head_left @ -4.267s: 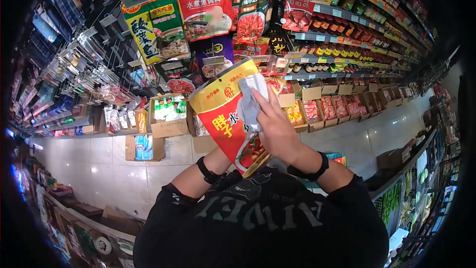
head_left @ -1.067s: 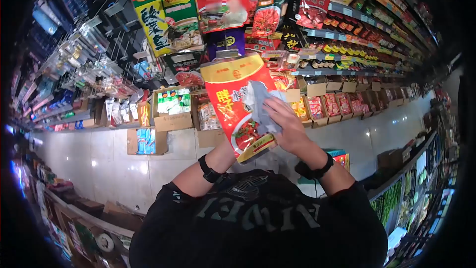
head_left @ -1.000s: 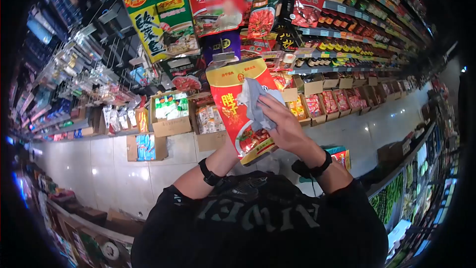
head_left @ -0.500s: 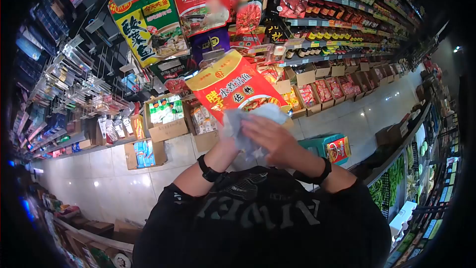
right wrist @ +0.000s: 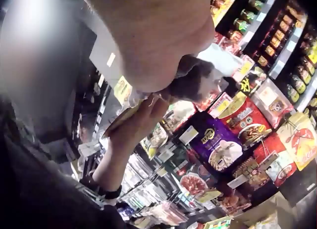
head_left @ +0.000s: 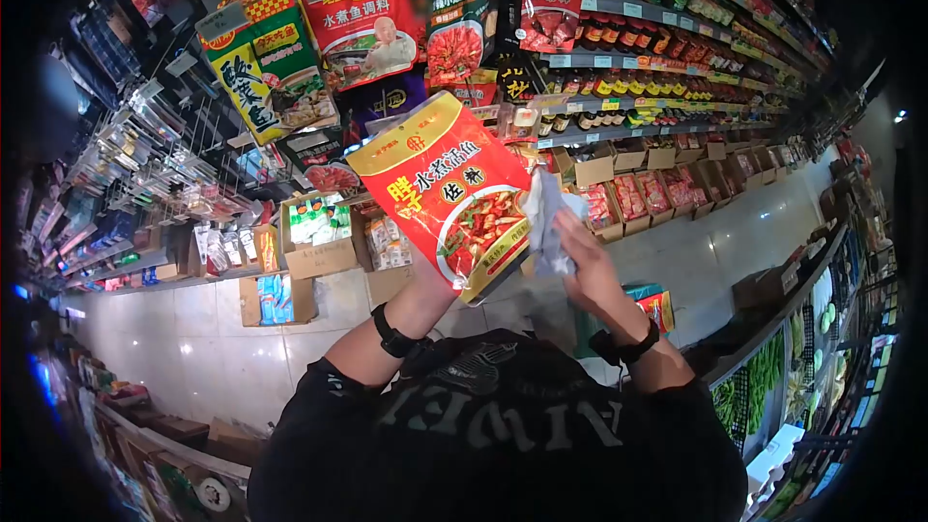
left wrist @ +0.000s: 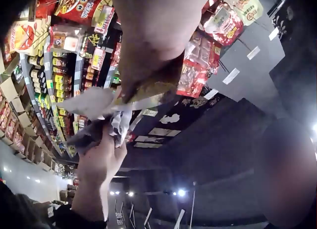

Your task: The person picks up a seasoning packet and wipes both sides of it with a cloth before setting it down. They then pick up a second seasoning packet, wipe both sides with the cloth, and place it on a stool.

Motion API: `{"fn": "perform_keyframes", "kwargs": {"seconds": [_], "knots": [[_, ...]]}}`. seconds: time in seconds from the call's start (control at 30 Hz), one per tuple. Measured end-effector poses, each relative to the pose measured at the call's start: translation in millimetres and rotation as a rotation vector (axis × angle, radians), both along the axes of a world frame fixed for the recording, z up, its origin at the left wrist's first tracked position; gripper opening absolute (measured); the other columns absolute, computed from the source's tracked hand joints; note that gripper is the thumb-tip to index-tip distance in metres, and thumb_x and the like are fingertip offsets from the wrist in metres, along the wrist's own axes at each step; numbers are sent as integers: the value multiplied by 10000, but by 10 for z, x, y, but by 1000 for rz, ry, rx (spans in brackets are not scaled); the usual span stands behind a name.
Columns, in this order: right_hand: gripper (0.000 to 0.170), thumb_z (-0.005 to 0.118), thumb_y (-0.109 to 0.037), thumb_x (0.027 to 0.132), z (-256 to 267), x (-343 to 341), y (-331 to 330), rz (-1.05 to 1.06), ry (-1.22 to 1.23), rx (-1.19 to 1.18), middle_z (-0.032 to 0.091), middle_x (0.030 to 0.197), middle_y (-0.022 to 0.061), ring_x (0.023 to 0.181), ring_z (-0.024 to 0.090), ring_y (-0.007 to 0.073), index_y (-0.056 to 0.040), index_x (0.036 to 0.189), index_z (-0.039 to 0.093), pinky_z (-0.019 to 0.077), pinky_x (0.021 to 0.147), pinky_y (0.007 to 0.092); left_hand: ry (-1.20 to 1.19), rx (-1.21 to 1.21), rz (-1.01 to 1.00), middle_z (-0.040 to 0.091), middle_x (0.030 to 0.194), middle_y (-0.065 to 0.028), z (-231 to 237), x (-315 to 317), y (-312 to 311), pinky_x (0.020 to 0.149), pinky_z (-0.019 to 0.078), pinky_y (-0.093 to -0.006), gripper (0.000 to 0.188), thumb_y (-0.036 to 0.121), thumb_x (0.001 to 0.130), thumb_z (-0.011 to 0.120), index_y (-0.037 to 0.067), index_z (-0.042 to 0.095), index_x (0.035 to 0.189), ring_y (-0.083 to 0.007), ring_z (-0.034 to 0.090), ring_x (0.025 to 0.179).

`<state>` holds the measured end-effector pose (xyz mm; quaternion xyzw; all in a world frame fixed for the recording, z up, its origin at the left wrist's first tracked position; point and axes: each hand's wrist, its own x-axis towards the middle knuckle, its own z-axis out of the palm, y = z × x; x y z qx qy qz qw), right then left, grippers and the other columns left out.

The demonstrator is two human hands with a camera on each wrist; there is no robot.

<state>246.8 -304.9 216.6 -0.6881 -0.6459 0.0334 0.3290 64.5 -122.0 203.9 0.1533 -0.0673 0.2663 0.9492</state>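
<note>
Floor: pale, glossy tiles [head_left: 217, 348] ran between the stocked shelves [head_left: 619, 8] and the racks behind the person.
Room: a shop aisle; rows of jars [head_left: 633, 36] stood on the shelves, and bright packets [head_left: 362, 24] hung above the hands.
Red packet: up in the air before the person's chest, tilted, its front [head_left: 449, 198] toward the head camera; its gold top edge appeared close to the hanging packets, its lower end over the floor.
Left hand: the fingers [right wrist: 154, 108] gripped the packet, largely hidden behind it in the head view.
Right hand [head_left: 592, 266]: fingers and thumb pinched a grey cloth [head_left: 551, 227] at the packet's right edge; whether cloth and packet touched could not be told.
Boxes: one cardboard box [head_left: 322, 259] held green-and-white packs, a lower one [head_left: 304, 302] blue packs; others [head_left: 594, 170] held red and pink packs.
</note>
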Motion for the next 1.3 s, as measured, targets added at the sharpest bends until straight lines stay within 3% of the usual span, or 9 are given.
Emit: {"fn": "perform_keyframes", "kwargs": {"seconds": [0.2, 0.3, 0.37, 0.47, 0.63, 0.8, 0.87, 0.97, 1.3], "knots": [[575, 413, 93, 876, 120, 390, -117, -139, 572, 381, 494, 1476, 226, 1367, 499, 294, 71, 1449, 454, 367, 1145, 394, 67, -67, -51, 447, 1528, -182, 218, 302, -228, 1130, 406, -538, 826, 702, 970, 352, 86, 369, 1520, -371, 496, 1355], [664, 551, -48, 913, 328, 55, -43, 63, 695, 104, 394, 1533, 253, 1447, 362, 317, 103, 1509, 300, 306, 1179, 442, -79, -92, -227, 514, 1469, -176, 80, 515, -365, 1076, 446, -524, 917, 791, 910, 325, 89, 438, 1487, -342, 539, 1307], [824, 704, -182, 898, 463, -116, 78, 166, 242, 110, 319, 1567, 279, 1512, 236, 380, 107, 1521, 249, 237, 1213, 460, 266, 82, 80, 479, 1500, -136, 181, 777, -568, 1117, 411, -473, 766, 642, 1007, 343, 91, 346, 1539, -289, 503, 1351], [929, 793, -273, 845, 353, -65, 73, 175, 538, 119, 288, 1571, 302, 1531, 135, 433, 111, 1506, 266, 186, 1229, 467, 517, 484, 327, 425, 1541, -118, 105, 1039, -779, 1133, 391, -459, 733, 580, 1025, 374, 92, 288, 1565, -270, 476, 1370], [528, 483, -166, 1035, 326, 264, 39, 195, 781, 226, 524, 1403, 150, 1287, 506, 226, 50, 1496, 343, 386, 1097, 359, 401, 318, 398, 373, 1561, -107, 168, 1212, -864, 1202, 266, -405, 679, 284, 1028, 558, 54, 239, 1581, -228, 381, 1422], [438, 472, -175, 1059, 147, 577, -47, 20, 1408, 123, 583, 1366, 109, 1256, 542, 189, 25, 1447, 440, 406, 1084, 354, 893, 1309, 710, 521, 1378, -121, 212, 894, -423, 1103, 401, -392, 656, 181, 904, 736, -2, 412, 1444, -215, 515, 1259], [429, 485, -169, 1059, 229, 647, -100, 87, 1425, 42, 580, 1377, 104, 1242, 555, 183, 15, 1445, 451, 411, 1082, 349, 900, 1015, 615, 571, 1344, -123, 289, 740, -190, 1046, 458, -360, 615, 185, 906, 736, -19, 450, 1411, -198, 574, 1205], [415, 526, -167, 1050, 145, 603, -97, 152, 1583, -34, 592, 1368, 100, 1233, 567, 182, -1, 1427, 477, 429, 1063, 342, 707, 618, 51, 587, 1378, -143, 515, 451, -87, 1041, 496, -384, 563, 166, 946, 690, -18, 450, 1421, -226, 610, 1219], [258, 592, -168, 1030, -31, 624, 107, -162, 1556, 144, 688, 1204, 69, 1086, 658, 140, -21, 1241, 618, 521, 936, 311, 636, 347, 78, 584, 1386, -123, 379, 47, -162, 1038, 513, -400, 457, 156, 1026, 589, 19, 451, 1439, -235, 593, 1259]]}}
